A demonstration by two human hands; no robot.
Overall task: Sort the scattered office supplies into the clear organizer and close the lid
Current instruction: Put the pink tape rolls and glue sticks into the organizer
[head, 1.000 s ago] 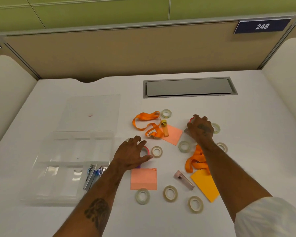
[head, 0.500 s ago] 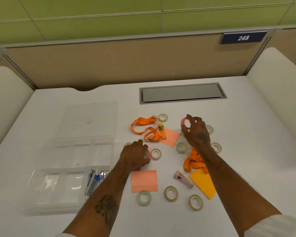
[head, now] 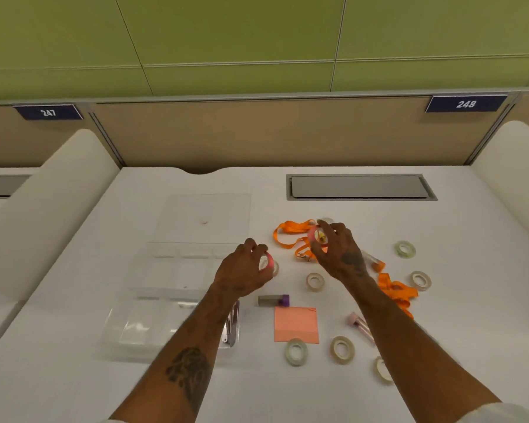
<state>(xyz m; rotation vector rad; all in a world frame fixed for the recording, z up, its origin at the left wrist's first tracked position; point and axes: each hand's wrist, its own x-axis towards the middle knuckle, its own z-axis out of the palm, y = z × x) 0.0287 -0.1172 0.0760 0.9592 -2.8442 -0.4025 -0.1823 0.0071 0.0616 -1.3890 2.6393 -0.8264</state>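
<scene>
Pinching a pink tape roll [head: 269, 259] in our left hand [head: 244, 271] and a second pink tape roll [head: 311, 236] in our right hand [head: 340, 253], we held both above the white desk [head: 477, 315], apparently bound for the open clear organizer [head: 165, 279] at left.

Even, bright overhead light leaves only faint shadows on the worktop [head: 458, 300]. Edges bow with wide-angle distortion. Detail is slightly soft.
</scene>
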